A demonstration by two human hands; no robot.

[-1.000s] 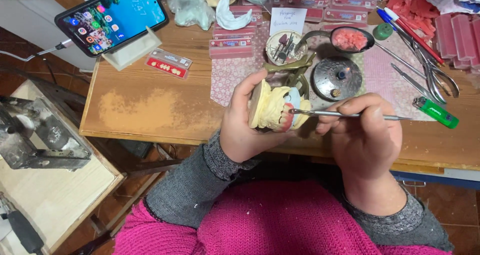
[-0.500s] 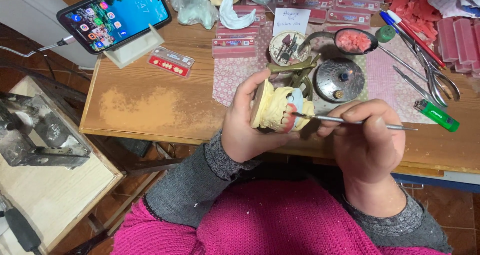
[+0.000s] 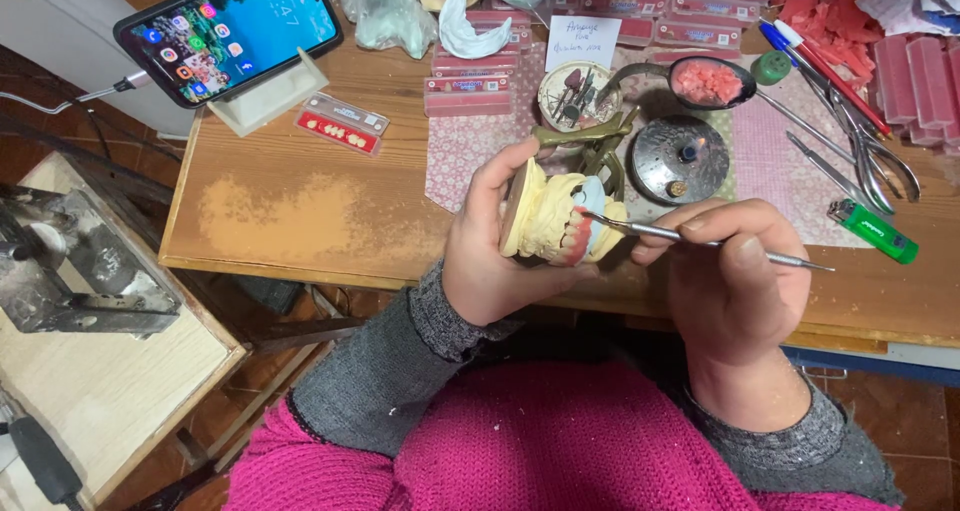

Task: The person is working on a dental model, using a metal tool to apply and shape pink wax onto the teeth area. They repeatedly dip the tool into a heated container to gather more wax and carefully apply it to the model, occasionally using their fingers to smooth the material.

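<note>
Gripped dental cast [image 3: 548, 221], metal tool [image 3: 700, 241] touching

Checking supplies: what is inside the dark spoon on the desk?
The spoon holds a lump of pink wax filling its bowl. The bowl's bottom is covered by it, so anything beneath cannot be seen.

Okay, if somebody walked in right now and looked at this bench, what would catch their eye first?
Probably the yellowish plaster dental model gripped in the left hand at centre, with the right hand holding a thin metal tool to its pink gum line. Next, the lit smartphone propped on a stand at the desk's far left corner.
</note>
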